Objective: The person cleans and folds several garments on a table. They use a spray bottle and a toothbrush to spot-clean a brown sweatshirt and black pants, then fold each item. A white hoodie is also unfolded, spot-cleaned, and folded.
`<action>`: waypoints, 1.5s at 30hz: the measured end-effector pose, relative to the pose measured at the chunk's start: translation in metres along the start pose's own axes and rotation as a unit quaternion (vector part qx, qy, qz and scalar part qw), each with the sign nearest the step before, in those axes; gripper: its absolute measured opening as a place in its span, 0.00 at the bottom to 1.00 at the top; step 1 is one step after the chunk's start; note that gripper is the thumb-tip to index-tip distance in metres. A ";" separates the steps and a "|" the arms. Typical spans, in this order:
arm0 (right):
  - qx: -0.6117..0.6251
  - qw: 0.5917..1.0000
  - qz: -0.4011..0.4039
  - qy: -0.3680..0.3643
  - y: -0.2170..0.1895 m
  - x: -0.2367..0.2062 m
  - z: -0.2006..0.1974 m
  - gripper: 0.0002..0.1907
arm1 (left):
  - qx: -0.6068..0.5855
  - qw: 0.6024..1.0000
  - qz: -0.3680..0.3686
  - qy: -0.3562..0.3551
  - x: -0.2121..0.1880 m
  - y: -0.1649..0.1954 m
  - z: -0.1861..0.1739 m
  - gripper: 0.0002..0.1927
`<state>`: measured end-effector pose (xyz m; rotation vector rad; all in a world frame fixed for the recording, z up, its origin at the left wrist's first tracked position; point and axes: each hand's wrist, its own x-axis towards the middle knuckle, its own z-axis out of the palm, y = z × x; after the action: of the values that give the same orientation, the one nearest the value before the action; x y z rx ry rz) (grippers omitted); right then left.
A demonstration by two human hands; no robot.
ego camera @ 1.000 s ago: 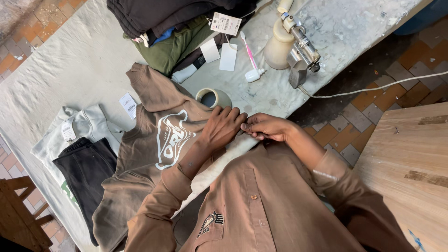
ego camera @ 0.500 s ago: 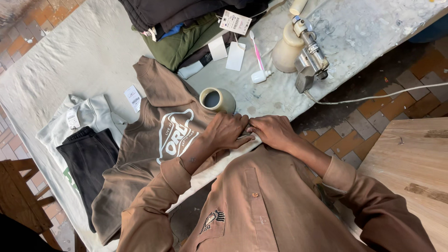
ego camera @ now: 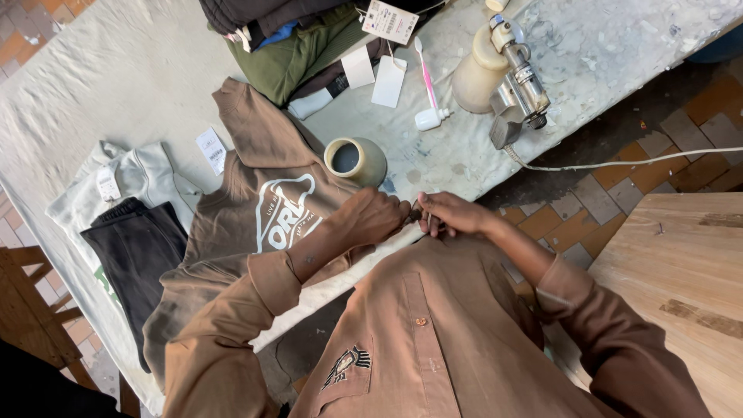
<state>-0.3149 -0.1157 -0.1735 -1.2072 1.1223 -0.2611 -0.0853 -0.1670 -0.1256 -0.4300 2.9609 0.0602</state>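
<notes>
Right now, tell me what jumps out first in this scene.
The brown hoodie with a white chest print lies flat on the pale table. At its near edge, the left hand and right hand meet, pinching something small. Beside them stands a small round pot.

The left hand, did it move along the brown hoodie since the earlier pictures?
No. The left hand stays on the brown hoodie, just below the small round pot, as before.
</notes>
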 end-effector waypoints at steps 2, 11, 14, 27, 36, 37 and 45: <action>0.038 0.995 0.046 -0.084 0.004 0.010 -0.014 0.38 | 0.007 1.000 0.017 0.001 0.002 -0.001 0.004 0.10; 0.084 0.976 0.000 -0.200 0.002 0.037 -0.016 0.22 | -0.006 1.000 -0.006 -0.014 0.001 -0.004 0.005 0.09; -0.002 0.991 -0.085 -0.100 -0.010 0.027 -0.009 0.18 | -0.074 0.997 -0.029 -0.020 -0.004 -0.011 -0.004 0.13; -0.184 0.939 -0.269 0.109 -0.045 -0.014 0.003 0.02 | -0.225 0.972 -0.047 0.036 -0.007 -0.016 -0.032 0.20; -0.271 0.833 -0.429 0.219 -0.033 -0.016 0.005 0.11 | -0.253 0.963 -0.023 0.092 -0.012 -0.013 -0.056 0.16; -0.302 0.805 -0.446 0.249 -0.033 -0.013 0.006 0.14 | -0.267 0.958 -0.029 0.104 -0.012 -0.013 -0.056 0.15; -0.346 0.799 -0.440 0.218 -0.088 -0.024 -0.013 0.14 | -0.249 0.958 -0.109 0.087 -0.026 -0.017 -0.065 0.14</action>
<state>-0.3036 -0.1423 -0.0864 -2.4001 0.9800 -0.9345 -0.0653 -0.1800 -0.0574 -0.8599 3.0199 0.7915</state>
